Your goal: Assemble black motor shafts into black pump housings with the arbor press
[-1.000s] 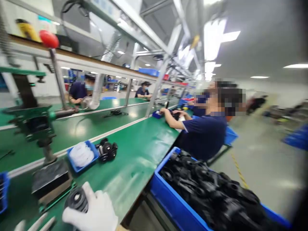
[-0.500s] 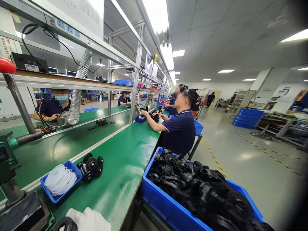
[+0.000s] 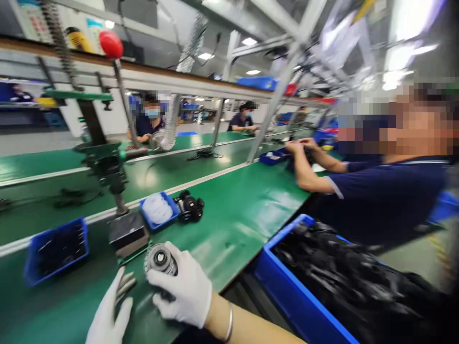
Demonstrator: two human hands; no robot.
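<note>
My right hand, in a white glove, grips a round black part with a grey centre on the green bench. My left hand, also gloved, lies flat on the bench just left of it, fingers apart and touching thin metal pieces. The base block of a hand press stands right behind the part.
A small blue tray of white rings and a cluster of black parts sit behind the press. A blue bin is at left, a large blue crate of black parts at right. A seated co-worker works beside me; others sit across the line.
The view swung up and right across the hall, then back down left to the bench. My right hand keeps hold of the round part; my left hand has come into view.
</note>
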